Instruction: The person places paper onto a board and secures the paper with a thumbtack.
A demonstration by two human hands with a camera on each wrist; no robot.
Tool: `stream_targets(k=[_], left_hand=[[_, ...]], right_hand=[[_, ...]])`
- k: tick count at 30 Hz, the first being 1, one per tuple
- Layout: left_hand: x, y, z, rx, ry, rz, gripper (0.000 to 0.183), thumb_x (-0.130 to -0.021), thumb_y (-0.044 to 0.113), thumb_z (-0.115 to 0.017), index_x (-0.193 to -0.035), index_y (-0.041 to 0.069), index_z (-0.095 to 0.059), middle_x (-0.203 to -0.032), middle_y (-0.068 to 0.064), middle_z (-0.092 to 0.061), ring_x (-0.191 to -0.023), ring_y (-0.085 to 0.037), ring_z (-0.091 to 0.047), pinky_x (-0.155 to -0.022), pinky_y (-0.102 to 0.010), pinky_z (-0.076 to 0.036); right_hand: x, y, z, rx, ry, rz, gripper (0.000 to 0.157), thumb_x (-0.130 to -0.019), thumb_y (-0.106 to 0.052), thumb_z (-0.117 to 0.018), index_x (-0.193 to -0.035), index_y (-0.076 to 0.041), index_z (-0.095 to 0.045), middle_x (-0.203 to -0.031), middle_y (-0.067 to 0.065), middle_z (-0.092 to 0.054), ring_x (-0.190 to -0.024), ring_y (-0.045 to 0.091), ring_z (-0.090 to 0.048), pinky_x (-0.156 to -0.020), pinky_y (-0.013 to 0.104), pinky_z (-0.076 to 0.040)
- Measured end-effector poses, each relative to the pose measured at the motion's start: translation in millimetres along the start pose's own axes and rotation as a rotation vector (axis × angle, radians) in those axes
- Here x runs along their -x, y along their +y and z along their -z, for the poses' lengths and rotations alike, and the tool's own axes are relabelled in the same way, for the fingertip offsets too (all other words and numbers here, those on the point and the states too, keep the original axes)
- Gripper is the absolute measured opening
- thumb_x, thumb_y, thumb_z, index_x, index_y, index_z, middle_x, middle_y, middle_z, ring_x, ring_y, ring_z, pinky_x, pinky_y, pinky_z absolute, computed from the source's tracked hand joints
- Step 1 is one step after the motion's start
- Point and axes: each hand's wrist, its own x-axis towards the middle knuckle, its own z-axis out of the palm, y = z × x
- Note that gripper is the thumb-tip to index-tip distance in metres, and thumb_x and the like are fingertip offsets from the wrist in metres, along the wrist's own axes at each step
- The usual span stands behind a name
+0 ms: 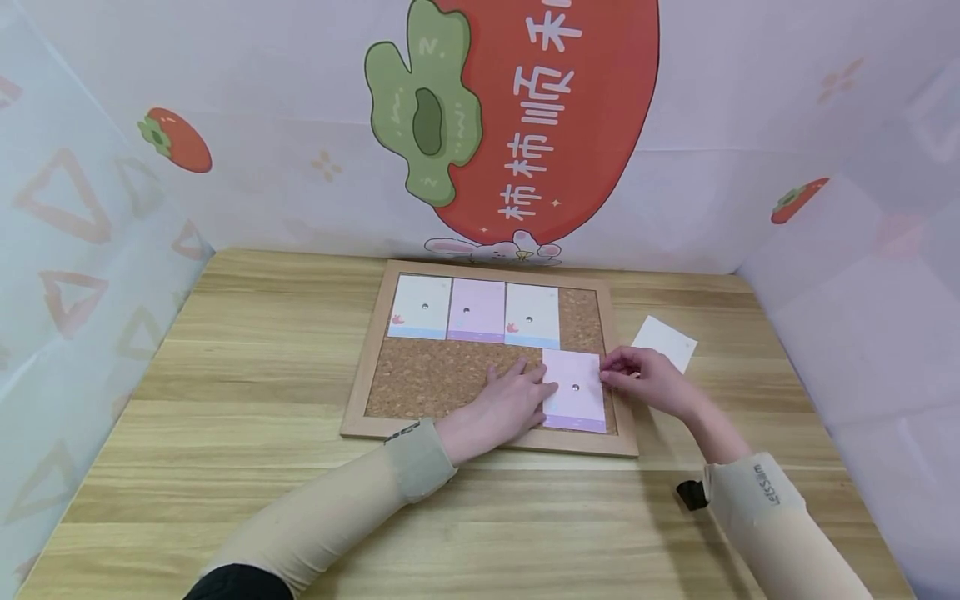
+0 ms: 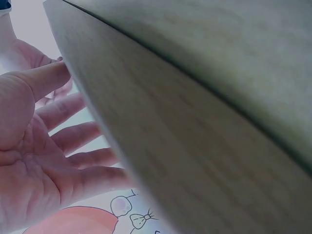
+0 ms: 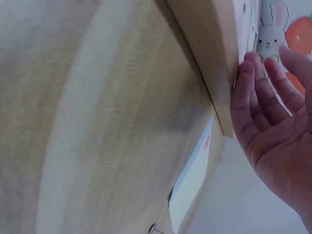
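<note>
A purple card [image 1: 573, 408] with a small silver pin head [image 1: 576, 387] near its middle lies at the lower right of a wood-framed cork board [image 1: 431, 379]. My left hand [image 1: 504, 410] is spread flat over the cork, its straight fingertips on the card's left edge. At the card's right edge, the loosely bent fingertips of my right hand [image 1: 647, 379] touch or nearly touch it. The right wrist view shows the right thumb [image 3: 295, 63] apart from the fingers, which lean by the frame [image 3: 214, 58].
Along the board's top row sit a white card [image 1: 408, 304], a purple card [image 1: 480, 292] and another white card [image 1: 542, 304], each with a pin head. A loose white card [image 1: 666, 340] lies on the wooden table [image 1: 225, 358] right of the board. A printed backdrop [image 1: 262, 192] stands behind.
</note>
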Motion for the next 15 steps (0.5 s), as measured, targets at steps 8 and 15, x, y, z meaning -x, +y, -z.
stream_targets(k=[8,15], left_hand=[[-0.8,0.1,-1.6,0.004,0.003,-0.002,0.048,-0.099,0.033,-0.062,-0.145,0.024,-0.053,-0.159,-0.005,-0.041,-0.148,-0.038,-0.036,-0.106,-0.071,-0.039],[0.7,-3.1,-1.1,0.022,-0.025,0.007,0.052,-0.099,0.035,-0.061,-0.149,0.025,-0.049,-0.162,-0.005,-0.037,-0.15,-0.036,-0.032,-0.11,-0.069,-0.036]], right_hand=[[16.0,0.0,-15.5,0.318,0.085,0.172,0.037,-0.085,-0.016,-0.079,-0.119,-0.003,-0.069,-0.127,0.018,-0.064,-0.12,0.037,-0.054,-0.106,0.056,-0.043],[25.1,-0.4,-23.9,0.47,0.061,0.2,0.052,-0.083,-0.029,-0.081,-0.128,-0.006,-0.067,-0.143,0.021,-0.054,-0.135,0.046,-0.044,-0.116,0.064,-0.029]])
